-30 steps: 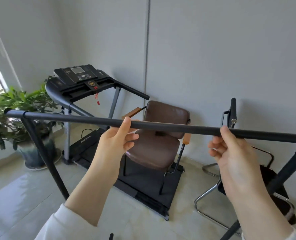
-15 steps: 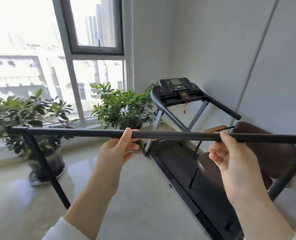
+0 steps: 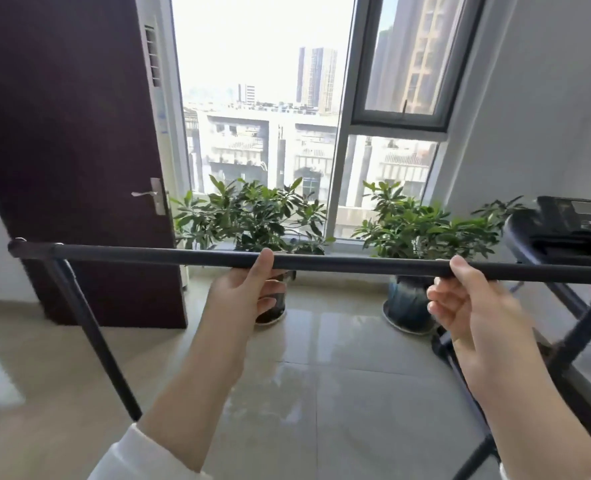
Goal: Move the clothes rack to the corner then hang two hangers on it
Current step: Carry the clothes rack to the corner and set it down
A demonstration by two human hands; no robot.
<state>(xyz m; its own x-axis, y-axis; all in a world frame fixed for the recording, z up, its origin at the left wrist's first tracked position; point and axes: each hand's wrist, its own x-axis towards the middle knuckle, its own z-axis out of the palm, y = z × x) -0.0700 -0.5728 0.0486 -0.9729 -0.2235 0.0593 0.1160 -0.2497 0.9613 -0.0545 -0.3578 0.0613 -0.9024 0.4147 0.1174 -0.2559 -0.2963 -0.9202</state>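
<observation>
Both hands gripped the rack's top bar from below: the left hand near its middle, the right hand toward its right end, fingers curled around it. It stood on the floor, facing the window and plants. Moving was evidently under way; next it needed steering to the corner, clear of the treadmill. No hangers showed.

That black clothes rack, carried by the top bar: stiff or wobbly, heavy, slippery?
Probably stiff: the clothes rack's top bar looks straight between the left hand and right hand. Likely light for its size, being thin tube with a slim angled leg. Grip may be slick, since the bar looks smooth and the fingers wrap it loosely.
</observation>
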